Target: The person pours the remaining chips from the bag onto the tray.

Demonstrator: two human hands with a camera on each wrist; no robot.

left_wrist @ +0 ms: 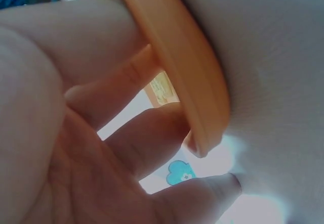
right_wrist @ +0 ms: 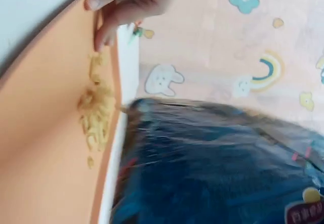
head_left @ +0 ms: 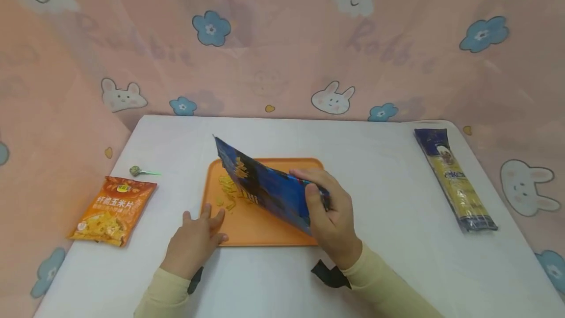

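Observation:
My right hand (head_left: 333, 215) grips a blue snack bag (head_left: 271, 185), thumb on the near side, and holds it tilted above an orange tray (head_left: 260, 232). Yellow snack sticks (right_wrist: 96, 115) lie in a loose pile on the tray's left part, some blurred near the bag's edge in the right wrist view. At the tray's lower left corner, my left hand (head_left: 194, 242) has its fingers spread, with fingertips against the rim (left_wrist: 187, 67). The left wrist view shows the thumb and fingers around that rim, the little finger apart from it.
An orange corn chip bag (head_left: 112, 212) lies at the left, with a lollipop (head_left: 136, 171) on a green stick above it. At the right rests a long blue and yellow packet (head_left: 454, 178). A patterned pink cloth (head_left: 265, 53) stands behind the white table (head_left: 379, 171).

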